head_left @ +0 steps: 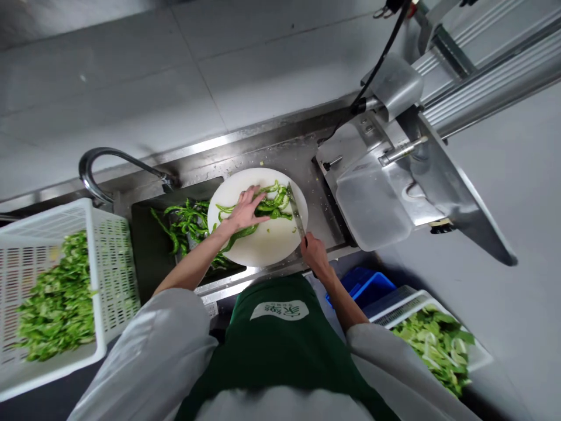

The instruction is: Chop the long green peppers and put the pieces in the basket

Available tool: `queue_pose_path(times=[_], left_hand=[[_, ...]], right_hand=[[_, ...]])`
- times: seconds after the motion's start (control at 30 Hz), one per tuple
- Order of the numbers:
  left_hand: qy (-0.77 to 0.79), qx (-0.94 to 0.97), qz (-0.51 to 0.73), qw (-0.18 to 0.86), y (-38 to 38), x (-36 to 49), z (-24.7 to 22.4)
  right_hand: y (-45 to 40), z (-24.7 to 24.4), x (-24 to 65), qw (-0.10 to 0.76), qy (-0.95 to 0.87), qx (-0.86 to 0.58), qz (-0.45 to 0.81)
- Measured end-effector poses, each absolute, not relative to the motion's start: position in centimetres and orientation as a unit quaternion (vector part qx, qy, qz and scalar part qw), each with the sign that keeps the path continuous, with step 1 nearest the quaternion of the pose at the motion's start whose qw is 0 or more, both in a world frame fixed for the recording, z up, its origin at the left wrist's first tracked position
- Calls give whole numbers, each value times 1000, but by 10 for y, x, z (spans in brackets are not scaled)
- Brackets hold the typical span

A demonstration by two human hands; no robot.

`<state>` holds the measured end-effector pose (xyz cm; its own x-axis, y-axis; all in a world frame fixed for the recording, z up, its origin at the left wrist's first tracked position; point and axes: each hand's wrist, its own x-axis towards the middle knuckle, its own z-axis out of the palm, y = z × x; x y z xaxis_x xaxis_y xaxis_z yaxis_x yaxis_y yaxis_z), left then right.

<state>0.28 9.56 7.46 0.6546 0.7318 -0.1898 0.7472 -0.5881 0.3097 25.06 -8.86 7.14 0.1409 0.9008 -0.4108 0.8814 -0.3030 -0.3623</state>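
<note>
A round white cutting board (280, 248) lies across the edge of the sink with long green peppers (279, 203) bunched on it. My left hand (245, 211) rests over the left part of the bunch, thumb and fingers spread apart. In my right hand (314, 255) is the handle of a kitchen knife (297, 212). Its blade points away from me at the right end of the peppers, where pale cut ends show. Whether the edge touches a pepper I cannot tell. A few small green bits lie on the board.
More long green peppers (188, 225) fill the sink (146, 234) on the left, beneath a curved faucet (99, 152). A white basket (111, 257) of chopped greens stands far left. A metal slicer (381, 193) stands right; below are a blue bin (368, 289) and leafy greens (438, 345).
</note>
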Motion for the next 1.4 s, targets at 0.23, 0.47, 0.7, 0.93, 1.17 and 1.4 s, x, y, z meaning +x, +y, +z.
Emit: queue_pose_path(times=[0.23, 0.47, 0.7, 0.93, 1.17, 1.4], left_hand=[[417, 851, -189, 257, 132, 54, 65], [399, 897, -120, 147, 81, 51, 41], [427, 891, -95, 119, 67, 48, 44], [395, 912, -60, 95, 61, 29, 28], [399, 914, -46, 66, 61, 32, 24], [402, 912, -36, 69, 63, 32, 24]], right_hand=[[-80, 75, 250, -29, -576, -764, 290], [-64, 75, 276, -12, -574, -778, 256], [-53, 77, 270, -66, -644, -718, 257], [-44, 96, 280, -89, -639, -728, 232], [-33, 116, 263, -138, -678, -685, 229], [2, 93, 231, -137, -665, -680, 278]])
